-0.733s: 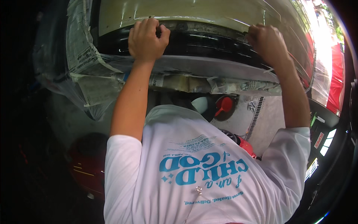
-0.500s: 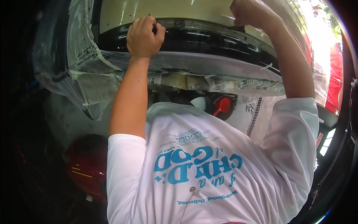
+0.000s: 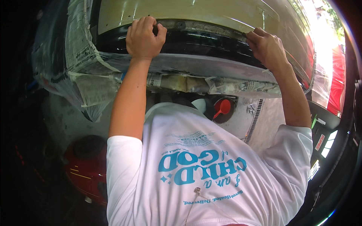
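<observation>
A glossy black curved edge borders a pale tan vehicle panel. Along their join runs a worn, greyish strip with dark stains. My left hand is closed in a fist at the left part of this strip, its thumb beside the curled fingers; what lies inside them is hidden. At the strip's right end my right hand is also closed, thumb and fingers pressed together at the black edge. Whatever it pinches is too small or too covered to name.
Newspaper masking and clear plastic film cover the vehicle's left side. More paper wraps the lower ledge. Below sits a red dipper in a dark round container. A floor grate and a red rounded object are lower down.
My right hand has come down from above the tan panel to the right end of the strip. My left hand stays closed at nearly the same spot.
</observation>
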Action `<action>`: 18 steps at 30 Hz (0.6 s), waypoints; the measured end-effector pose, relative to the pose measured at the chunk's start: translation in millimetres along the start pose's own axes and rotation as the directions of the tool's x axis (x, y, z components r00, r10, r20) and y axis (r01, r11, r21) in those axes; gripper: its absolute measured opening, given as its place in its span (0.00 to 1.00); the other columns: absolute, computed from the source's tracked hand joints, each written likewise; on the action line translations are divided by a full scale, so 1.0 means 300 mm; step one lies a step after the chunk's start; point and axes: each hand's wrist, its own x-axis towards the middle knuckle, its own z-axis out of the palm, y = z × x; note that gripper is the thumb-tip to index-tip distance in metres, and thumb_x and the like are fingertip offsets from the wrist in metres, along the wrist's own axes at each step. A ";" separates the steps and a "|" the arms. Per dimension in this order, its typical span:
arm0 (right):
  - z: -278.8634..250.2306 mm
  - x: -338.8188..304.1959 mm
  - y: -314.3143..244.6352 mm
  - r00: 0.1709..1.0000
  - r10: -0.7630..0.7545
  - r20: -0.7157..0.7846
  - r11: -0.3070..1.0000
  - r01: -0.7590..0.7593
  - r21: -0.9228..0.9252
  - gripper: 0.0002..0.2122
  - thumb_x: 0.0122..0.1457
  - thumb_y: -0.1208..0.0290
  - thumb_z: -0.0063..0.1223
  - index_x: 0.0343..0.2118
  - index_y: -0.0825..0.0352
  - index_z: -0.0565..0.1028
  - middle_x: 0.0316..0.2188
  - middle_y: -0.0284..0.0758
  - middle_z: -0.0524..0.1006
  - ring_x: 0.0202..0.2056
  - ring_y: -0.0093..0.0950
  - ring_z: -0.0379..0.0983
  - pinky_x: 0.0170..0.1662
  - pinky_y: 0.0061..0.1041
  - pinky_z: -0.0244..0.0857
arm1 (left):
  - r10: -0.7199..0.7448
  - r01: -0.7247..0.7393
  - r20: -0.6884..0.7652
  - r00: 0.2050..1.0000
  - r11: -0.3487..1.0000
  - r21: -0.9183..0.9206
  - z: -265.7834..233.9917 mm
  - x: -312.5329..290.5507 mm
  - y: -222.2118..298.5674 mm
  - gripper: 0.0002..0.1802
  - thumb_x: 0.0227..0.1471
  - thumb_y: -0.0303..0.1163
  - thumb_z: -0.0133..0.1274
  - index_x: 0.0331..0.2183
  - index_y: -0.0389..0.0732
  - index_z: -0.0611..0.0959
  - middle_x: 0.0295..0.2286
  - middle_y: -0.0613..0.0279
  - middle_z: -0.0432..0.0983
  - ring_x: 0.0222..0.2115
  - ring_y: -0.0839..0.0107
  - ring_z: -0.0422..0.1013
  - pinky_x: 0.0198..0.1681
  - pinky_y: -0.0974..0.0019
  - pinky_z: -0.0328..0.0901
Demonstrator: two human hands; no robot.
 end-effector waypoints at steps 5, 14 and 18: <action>-0.098 0.220 0.092 0.955 -0.092 0.281 0.987 0.049 0.155 0.07 0.59 0.67 0.64 0.34 0.65 0.82 0.34 0.42 0.84 0.33 0.44 0.81 0.39 0.43 0.75 | -0.032 0.032 0.045 0.998 0.999 0.005 -0.027 -0.001 0.020 0.08 0.47 0.34 0.60 0.28 0.46 0.76 0.24 0.70 0.74 0.29 0.64 0.72 0.33 0.59 0.67; -0.062 0.086 0.100 0.995 -0.088 0.037 0.968 0.077 0.237 0.07 0.57 0.69 0.65 0.34 0.66 0.83 0.31 0.43 0.83 0.33 0.44 0.80 0.40 0.41 0.74 | -0.003 0.003 0.011 1.000 1.000 -0.011 -0.002 0.009 0.004 0.08 0.48 0.35 0.59 0.28 0.46 0.76 0.24 0.68 0.74 0.28 0.62 0.72 0.33 0.58 0.68; -0.044 0.044 0.024 1.000 0.025 -0.002 0.993 -0.024 0.118 0.07 0.58 0.68 0.65 0.33 0.65 0.83 0.33 0.40 0.82 0.36 0.44 0.80 0.41 0.43 0.74 | 0.004 -0.004 -0.011 1.000 1.000 0.005 -0.005 -0.001 -0.007 0.08 0.48 0.36 0.59 0.28 0.46 0.76 0.24 0.68 0.74 0.29 0.61 0.72 0.34 0.57 0.68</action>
